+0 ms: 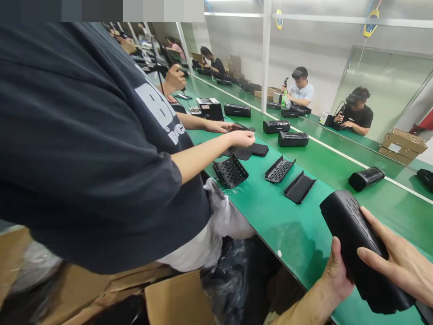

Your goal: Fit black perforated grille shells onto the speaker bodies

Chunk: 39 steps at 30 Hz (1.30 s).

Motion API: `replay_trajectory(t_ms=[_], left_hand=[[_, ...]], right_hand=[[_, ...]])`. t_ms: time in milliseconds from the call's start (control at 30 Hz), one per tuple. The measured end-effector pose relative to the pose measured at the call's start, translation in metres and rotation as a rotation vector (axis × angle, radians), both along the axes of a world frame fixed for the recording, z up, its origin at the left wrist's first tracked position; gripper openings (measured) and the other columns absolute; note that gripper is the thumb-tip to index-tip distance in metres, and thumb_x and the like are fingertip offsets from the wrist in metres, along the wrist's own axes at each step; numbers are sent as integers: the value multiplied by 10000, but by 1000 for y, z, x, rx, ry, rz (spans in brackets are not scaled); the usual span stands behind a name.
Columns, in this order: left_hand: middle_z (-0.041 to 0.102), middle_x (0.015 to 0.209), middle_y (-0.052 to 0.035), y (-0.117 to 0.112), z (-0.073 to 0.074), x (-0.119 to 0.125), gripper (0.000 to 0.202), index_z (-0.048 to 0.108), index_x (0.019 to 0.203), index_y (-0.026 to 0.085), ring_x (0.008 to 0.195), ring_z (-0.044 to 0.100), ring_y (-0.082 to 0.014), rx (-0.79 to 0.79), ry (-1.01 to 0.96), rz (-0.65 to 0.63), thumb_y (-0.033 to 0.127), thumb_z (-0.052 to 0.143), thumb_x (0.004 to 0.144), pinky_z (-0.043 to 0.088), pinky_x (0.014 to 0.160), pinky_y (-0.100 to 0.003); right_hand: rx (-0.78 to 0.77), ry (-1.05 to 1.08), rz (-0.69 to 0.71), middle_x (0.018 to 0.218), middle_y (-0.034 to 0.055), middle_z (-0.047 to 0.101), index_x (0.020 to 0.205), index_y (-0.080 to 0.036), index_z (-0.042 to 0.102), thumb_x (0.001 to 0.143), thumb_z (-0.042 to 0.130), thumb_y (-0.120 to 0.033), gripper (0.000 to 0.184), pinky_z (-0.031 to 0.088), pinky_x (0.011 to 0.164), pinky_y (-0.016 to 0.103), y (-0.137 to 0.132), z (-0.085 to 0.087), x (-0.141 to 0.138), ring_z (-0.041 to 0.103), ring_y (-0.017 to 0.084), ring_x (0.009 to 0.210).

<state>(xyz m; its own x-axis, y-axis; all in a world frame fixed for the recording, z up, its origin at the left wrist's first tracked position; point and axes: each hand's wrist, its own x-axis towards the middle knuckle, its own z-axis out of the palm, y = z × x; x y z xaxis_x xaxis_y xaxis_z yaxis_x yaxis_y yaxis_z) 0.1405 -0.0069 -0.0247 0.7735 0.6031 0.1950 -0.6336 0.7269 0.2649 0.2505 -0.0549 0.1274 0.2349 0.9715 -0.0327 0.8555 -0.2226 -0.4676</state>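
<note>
A black, rounded plastic housing with slotted perforations (352,234) is held at the lower right, tilted above the green table. My left hand (338,275) grips its near side from below, thumb up along the face. My right hand (395,257) wraps over its other side, fingers on the slotted part. Both hands are closed on this same housing. On the table to the left lie a smooth curved black shell (300,187) and a perforated shell (280,169). Another perforated shell (232,171) rests closer to the co-worker.
A co-worker in a dark T-shirt (101,158) stands close at left, handling a dark piece over flat black sheets (260,150). Finished-looking black units (293,139) stand along the green bench (324,158). Cardboard (179,298) and plastic bags (223,212) lie below. People sit across.
</note>
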Motion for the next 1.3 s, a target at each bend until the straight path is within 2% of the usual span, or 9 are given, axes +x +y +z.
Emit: replay_trajectory(t_ms=[167, 467, 567, 667, 800, 867, 1067, 1200, 1300], left_hand=[[719, 1389, -213, -2, -4, 4, 1186, 699, 1407, 114, 1521, 448, -464, -64, 55, -52, 961, 743, 578, 291, 1300, -554], [728, 1397, -191, -7, 5, 13, 1142, 688, 1410, 131, 1491, 496, -444, -143, 137, -25, 923, 782, 593, 351, 1280, -550], [710, 1433, -193, 0, 17, 12, 1068, 711, 1373, 122, 1493, 498, -440, -216, 166, 76, 868, 824, 617, 371, 1277, -527], [705, 1443, -186, 5, 29, 15, 995, 737, 1332, 133, 1475, 517, -452, -263, 196, 144, 845, 825, 643, 408, 1256, -541], [705, 1447, -170, 5, 33, 23, 985, 696, 1397, 195, 1438, 554, -462, -233, 197, 211, 806, 855, 641, 435, 1219, -602], [679, 1479, -179, 13, 33, 16, 1093, 612, 1495, 217, 1438, 553, -460, -144, 173, 232, 794, 884, 608, 436, 1206, -617], [373, 1743, -131, 93, 53, -63, 1332, 362, 1660, 341, 1561, 403, -412, 473, 429, 458, 671, 993, 534, 270, 1297, -577], [485, 1657, -145, 119, 79, -96, 1188, 519, 1579, 283, 1500, 456, -446, 933, 542, 230, 578, 1010, 538, 417, 1203, -525], [665, 1380, -126, 110, 83, -93, 1069, 543, 1525, 254, 1190, 650, -371, 967, 614, 240, 567, 958, 592, 549, 997, -442]], right_hand=[[-103, -8, -9, 1449, 128, 690, 1740, -330, 245, 908, 543, -790, 996, 568, 1027, 524, -1, -14, 4, 728, 391, 1205], [-197, 50, 117, 1693, 148, 445, 1748, -291, 210, 930, 526, -797, 1012, 503, 1147, 546, 4, 4, 33, 586, 410, 1420], [28, -111, 63, 1732, 153, 363, 1715, -340, 313, 857, 665, -785, 1029, 567, 1064, 571, -21, -6, 31, 567, 460, 1426], [333, -227, 24, 1719, 155, 357, 1707, -365, 282, 832, 753, -721, 1055, 588, 1004, 597, -45, -39, 14, 534, 475, 1439], [767, -199, -118, 1532, 193, 488, 1581, -298, 423, 902, 751, -575, 804, 472, 1084, 682, -42, -79, -6, 537, 468, 1383], [844, -125, -138, 1439, 169, 533, 1489, -281, 489, 879, 783, -565, 735, 423, 1127, 674, -37, -80, -6, 561, 450, 1337], [510, 116, -235, 1538, 112, 503, 1459, -327, 489, 877, 731, -646, 706, 344, 1204, 633, -69, -48, 19, 476, 476, 1432], [405, 215, -223, 1551, 83, 539, 1476, -360, 498, 811, 798, -655, 787, 467, 1116, 542, -86, -49, 33, 542, 446, 1374], [395, 248, -196, 1573, 85, 524, 1465, -351, 509, 807, 818, -618, 774, 457, 1134, 511, -85, -52, 33, 514, 435, 1417]])
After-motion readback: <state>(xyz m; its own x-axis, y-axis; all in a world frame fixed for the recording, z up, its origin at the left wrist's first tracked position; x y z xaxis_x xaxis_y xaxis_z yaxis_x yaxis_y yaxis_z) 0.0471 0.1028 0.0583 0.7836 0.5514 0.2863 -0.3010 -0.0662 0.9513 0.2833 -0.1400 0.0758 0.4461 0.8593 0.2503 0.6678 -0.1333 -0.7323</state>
